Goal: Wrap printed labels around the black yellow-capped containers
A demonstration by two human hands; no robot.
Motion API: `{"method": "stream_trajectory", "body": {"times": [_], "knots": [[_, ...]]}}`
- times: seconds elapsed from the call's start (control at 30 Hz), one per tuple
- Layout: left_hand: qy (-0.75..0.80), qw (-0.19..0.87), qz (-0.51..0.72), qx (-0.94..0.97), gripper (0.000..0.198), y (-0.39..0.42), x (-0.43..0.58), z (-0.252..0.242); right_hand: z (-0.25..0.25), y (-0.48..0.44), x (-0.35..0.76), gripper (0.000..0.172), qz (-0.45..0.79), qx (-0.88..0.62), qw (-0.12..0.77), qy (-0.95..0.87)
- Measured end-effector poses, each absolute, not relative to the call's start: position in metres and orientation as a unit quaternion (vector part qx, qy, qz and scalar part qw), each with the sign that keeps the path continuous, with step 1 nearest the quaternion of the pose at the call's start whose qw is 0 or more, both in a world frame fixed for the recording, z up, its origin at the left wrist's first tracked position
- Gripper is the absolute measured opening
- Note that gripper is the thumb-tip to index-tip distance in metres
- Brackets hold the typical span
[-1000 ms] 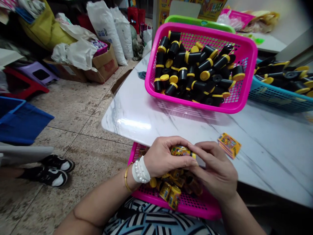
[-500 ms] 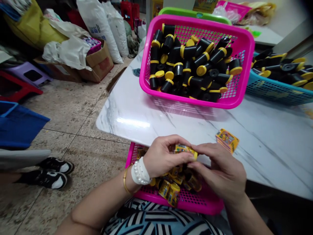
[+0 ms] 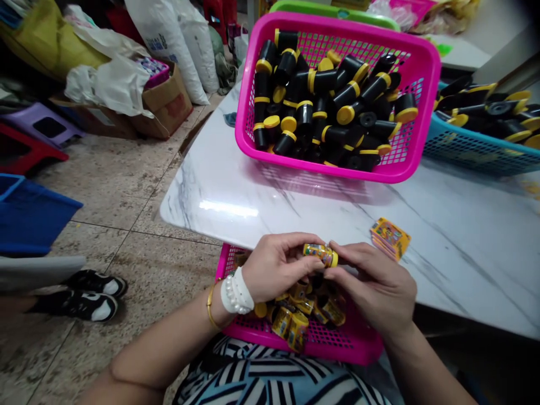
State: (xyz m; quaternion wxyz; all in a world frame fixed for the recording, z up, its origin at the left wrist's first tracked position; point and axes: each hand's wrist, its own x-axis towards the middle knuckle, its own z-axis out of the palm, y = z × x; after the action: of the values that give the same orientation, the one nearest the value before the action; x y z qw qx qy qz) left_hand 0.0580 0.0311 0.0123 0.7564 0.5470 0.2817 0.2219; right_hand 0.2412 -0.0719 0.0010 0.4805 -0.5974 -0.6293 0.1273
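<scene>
My left hand (image 3: 276,269) and my right hand (image 3: 375,287) both pinch one small labelled tube (image 3: 319,253) with a yellow cap, held level just over the table's near edge. Its colourful label wraps the body. Below my hands a pink basket (image 3: 337,344) rests on my lap and holds several labelled tubes (image 3: 295,326). A small stack of colourful labels (image 3: 390,237) lies on the white marble table (image 3: 261,194), to the right of my hands.
A large pink basket (image 3: 415,138) full of black tubes with yellow caps (image 3: 329,107) stands at the table's far side, a blue basket (image 3: 476,152) of the same to its right. Another person's black-and-white shoes (image 3: 90,295) rest on the tiled floor at left, near a blue bin (image 3: 29,216).
The view has shifted slightly nearer and downward. My fingers have turned the tube, so more of its label and yellow cap show between my hands.
</scene>
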Motion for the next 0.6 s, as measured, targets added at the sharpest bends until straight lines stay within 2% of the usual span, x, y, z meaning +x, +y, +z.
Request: {"method": "stream_trajectory", "body": {"times": [0.1, 0.2, 0.33, 0.37, 0.47, 0.6], "knots": [[0.278, 0.679, 0.274, 0.622, 0.028, 0.028, 0.060, 0.007, 0.002, -0.071, 0.234, 0.039, 0.175, -0.625, 0.494, -0.578], [0.269, 0.645, 0.294, 0.652, 0.030, 0.028, 0.058, 0.005, 0.005, -0.070, 0.226, 0.028, 0.244, -0.641, 0.516, -0.513], [0.256, 0.707, 0.268, 0.602, 0.029, 0.028, 0.055, 0.007, 0.011, -0.070, 0.222, 0.018, 0.301, -0.638, 0.537, -0.463], [0.263, 0.734, 0.251, 0.573, 0.029, 0.028, 0.055, 0.009, 0.013, -0.070, 0.223, 0.020, 0.320, -0.630, 0.537, -0.460], [0.281, 0.788, 0.213, 0.505, 0.027, 0.027, 0.056, 0.011, 0.015, -0.070, 0.227, 0.041, 0.351, -0.599, 0.524, -0.494], [0.279, 0.796, 0.208, 0.495, 0.030, 0.022, 0.056, 0.010, 0.009, -0.073, 0.232, 0.051, 0.233, -0.592, 0.494, -0.593]]}}
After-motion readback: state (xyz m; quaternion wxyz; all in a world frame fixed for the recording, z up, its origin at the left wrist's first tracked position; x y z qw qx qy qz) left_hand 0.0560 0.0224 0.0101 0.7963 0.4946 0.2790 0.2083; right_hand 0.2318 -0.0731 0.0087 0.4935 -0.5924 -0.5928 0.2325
